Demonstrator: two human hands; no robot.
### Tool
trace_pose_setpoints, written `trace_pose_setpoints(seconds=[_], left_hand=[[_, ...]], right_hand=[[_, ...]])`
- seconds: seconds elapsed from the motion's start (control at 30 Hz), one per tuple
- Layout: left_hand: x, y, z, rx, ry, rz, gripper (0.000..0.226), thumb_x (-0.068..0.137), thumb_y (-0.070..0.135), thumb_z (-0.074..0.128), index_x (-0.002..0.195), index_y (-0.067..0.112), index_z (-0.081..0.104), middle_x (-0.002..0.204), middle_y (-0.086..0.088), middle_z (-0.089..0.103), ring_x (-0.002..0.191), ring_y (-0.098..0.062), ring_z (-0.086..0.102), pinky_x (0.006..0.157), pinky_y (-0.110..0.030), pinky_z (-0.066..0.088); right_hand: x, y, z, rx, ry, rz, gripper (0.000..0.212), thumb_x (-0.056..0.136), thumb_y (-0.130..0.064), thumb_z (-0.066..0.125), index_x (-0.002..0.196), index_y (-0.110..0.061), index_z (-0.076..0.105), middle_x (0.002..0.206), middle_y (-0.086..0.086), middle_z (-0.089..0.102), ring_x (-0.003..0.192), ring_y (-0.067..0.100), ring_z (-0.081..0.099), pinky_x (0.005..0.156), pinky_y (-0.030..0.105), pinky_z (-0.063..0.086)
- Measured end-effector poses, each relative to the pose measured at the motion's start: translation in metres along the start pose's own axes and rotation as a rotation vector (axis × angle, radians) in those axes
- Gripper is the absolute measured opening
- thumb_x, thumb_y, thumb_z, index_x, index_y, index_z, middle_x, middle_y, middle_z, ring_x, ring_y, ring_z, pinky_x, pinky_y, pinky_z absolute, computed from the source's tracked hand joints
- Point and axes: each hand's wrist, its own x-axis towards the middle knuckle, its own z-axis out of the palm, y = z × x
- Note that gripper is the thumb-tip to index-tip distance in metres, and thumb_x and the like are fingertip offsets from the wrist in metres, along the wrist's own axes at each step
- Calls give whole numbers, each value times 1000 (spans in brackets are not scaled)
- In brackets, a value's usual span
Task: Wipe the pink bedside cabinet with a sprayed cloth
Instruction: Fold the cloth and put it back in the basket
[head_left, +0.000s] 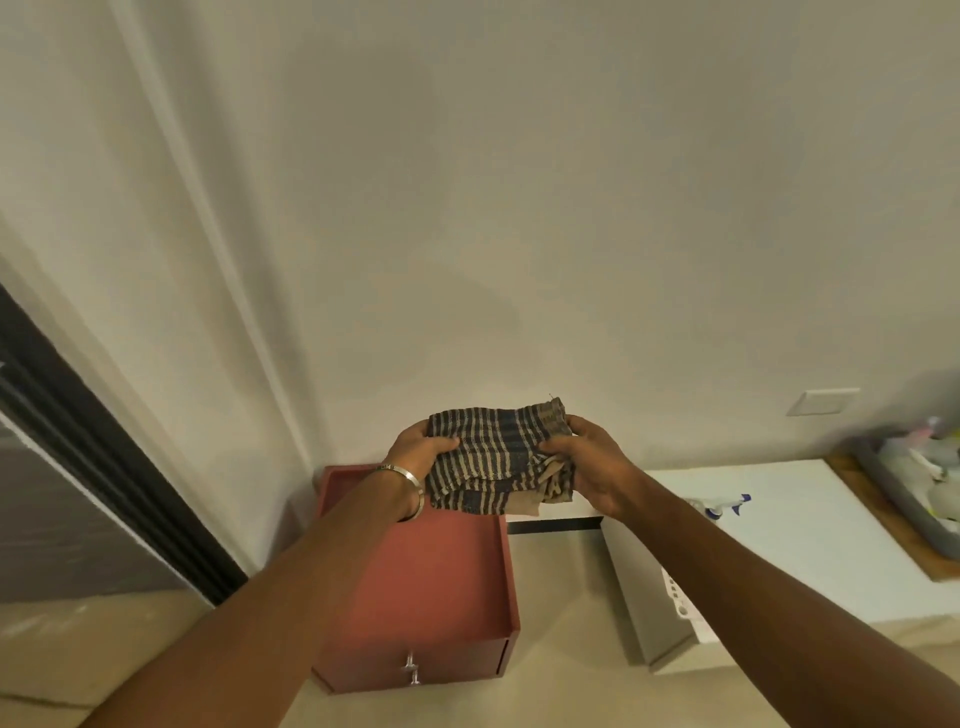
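Striped cloth (498, 457) bunched, gripped by left hand (418, 449) and right hand (589, 460) above pink cabinet (431, 571).

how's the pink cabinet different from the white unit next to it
The pink cabinet is a reddish pink; the white unit is white. The cabinet's top has a raised rim, while the unit's top looks flat. The cabinet's top holds nothing that shows; a spray bottle lies on the unit. The cabinet shows a drawer with a metal handle; no handle shows on the unit. Both stand against the wall.
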Motion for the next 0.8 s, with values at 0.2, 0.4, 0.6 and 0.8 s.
trace_pose_setpoints(seconds=[0.2,0.4,0.6,0.8], left_hand=[[55,12,30,-21,-58,-34,35,87,-1,60,122,5,59,115,-18,66,106,-36,64,94,-52,52],[96,15,65,-22,-109,-74,37,87,-5,57,123,4,57,119,-20,63,109,-36,62,97,-53,50],[125,17,117,-50,-182,-105,40,87,-8,57,125,1,54,121,-22,62,108,-35,62,90,-47,52],[148,7,176,-48,-218,-132,40,86,-8,59,125,2,55,121,-21,62,109,-35,62,94,-51,51]], right_hand=[[43,-12,-26,15,59,11,33,91,4,55,122,-7,57,113,16,69,99,31,69,67,37,60],[72,-17,-58,62,101,22,35,91,3,56,125,-8,55,117,17,67,103,33,68,71,39,59],[96,-25,-108,72,174,-16,30,94,-8,62,124,-10,59,111,13,71,98,29,70,70,39,59],[120,-26,-172,25,210,-10,36,91,-1,61,126,-10,58,117,12,68,103,31,68,81,45,59]])
